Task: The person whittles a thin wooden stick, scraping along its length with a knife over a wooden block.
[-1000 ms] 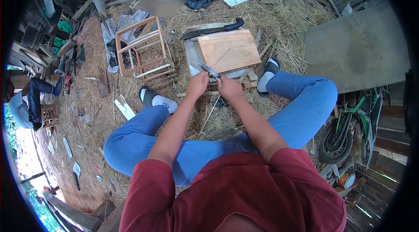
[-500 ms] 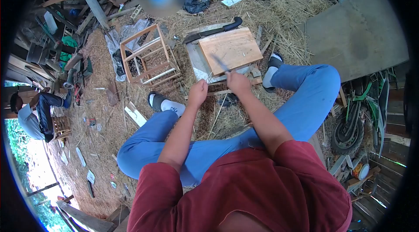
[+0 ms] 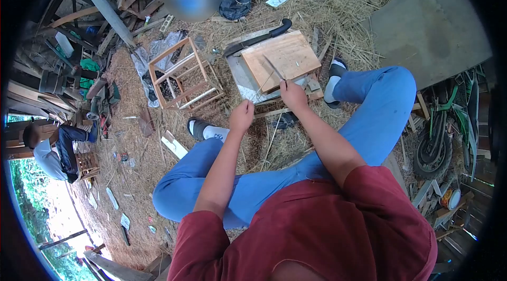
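Note:
My right hand (image 3: 293,95) is closed round the handle of a small knife (image 3: 274,67), whose blade points away over a flat wooden board (image 3: 280,59). To its left, my left hand (image 3: 242,115) is closed, with a thin pale strip seeming to rise from its fingers toward the board; what it grips is too small to name. The board lies on a grey slab (image 3: 237,77). Beyond the board's far edge lies a large machete (image 3: 259,38) with a black handle.
A small wooden frame (image 3: 182,76) stands left of the board. Straw and shavings cover the ground. At the far left a person (image 3: 50,151) sits. A motorcycle wheel (image 3: 433,149) and a large flat sheet (image 3: 430,33) are at the right. Black bags (image 3: 235,3) lie beyond.
My hands have moved apart; the right hand with the knife has gone forward and right. The view has shifted, so the seated person shows more fully.

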